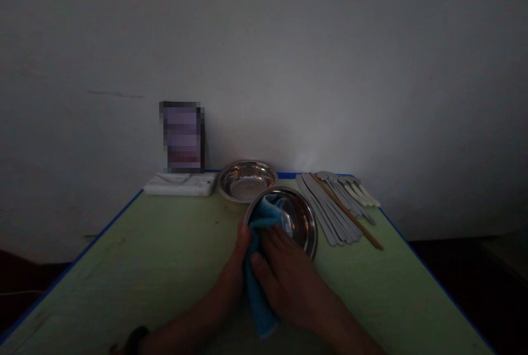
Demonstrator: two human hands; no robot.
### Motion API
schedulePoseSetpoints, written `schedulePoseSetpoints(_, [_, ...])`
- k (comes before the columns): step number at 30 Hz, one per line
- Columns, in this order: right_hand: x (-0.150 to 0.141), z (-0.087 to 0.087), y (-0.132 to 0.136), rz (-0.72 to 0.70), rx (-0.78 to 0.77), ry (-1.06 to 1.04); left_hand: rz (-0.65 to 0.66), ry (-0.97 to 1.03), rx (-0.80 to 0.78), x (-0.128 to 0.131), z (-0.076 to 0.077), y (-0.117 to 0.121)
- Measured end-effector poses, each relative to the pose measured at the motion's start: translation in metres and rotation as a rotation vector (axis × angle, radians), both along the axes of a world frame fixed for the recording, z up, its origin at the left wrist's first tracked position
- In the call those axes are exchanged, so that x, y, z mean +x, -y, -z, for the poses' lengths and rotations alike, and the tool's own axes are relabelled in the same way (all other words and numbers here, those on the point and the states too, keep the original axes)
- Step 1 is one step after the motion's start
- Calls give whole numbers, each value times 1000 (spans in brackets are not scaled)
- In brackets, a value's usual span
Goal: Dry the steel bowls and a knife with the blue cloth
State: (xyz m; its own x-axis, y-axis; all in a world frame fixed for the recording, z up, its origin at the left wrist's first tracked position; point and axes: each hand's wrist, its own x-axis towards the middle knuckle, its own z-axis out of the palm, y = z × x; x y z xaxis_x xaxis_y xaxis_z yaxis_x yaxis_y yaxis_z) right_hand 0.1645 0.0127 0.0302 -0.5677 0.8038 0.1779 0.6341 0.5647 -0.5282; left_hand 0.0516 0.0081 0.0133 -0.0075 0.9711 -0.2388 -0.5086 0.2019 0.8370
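Observation:
Tilted toward me over the table is a shiny metal bowl [303, 217]. My left hand [239, 256] grips its left rim, thumb at the edge and the other fingers hidden behind the bowl. A blue cloth [259, 305] lies partly inside the bowl and hangs down over the near rim. With fingers pressed on the cloth against the bowl's inside, my right hand [284, 272] is closed on it. Just behind stands a second metal bowl [247, 165], upright on the table.
Flat metal knives [330, 217], a pair of wooden chopsticks [350, 214], spoons [325, 176] and white-handled cutlery [363, 195] lie at the right. A white slab [181, 185] with a blurred upright panel [183, 137] stands back left. The green table [165, 250] meets a wall [264, 58].

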Motion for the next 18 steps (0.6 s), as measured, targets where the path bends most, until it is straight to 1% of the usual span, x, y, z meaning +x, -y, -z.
schedulePoseSetpoints(3, [1, -4, 1, -45, 3, 2, 10, 92, -122, 0, -7, 1])
schedulePoseSetpoints(5, [2, -5, 1, -72, 13, 9, -28, 86, -183, 0, -10, -1])
schedulePoseSetpoints(7, [3, -5, 2, -99, 36, 17, -96, 39, -236, -1, -11, -3])
schedulePoseSetpoints(10, [4, -6, 2, -130, 67, 40, -187, -55, -304, -3, -6, -7])
schedulePoseSetpoints(14, [4, -6, 2, -140, 76, 101, -226, -149, -387, -8, 5, -8])
schedulePoseSetpoints(18, [3, -2, 3, -149, 85, 115, -298, -199, -393, -10, 10, -10])
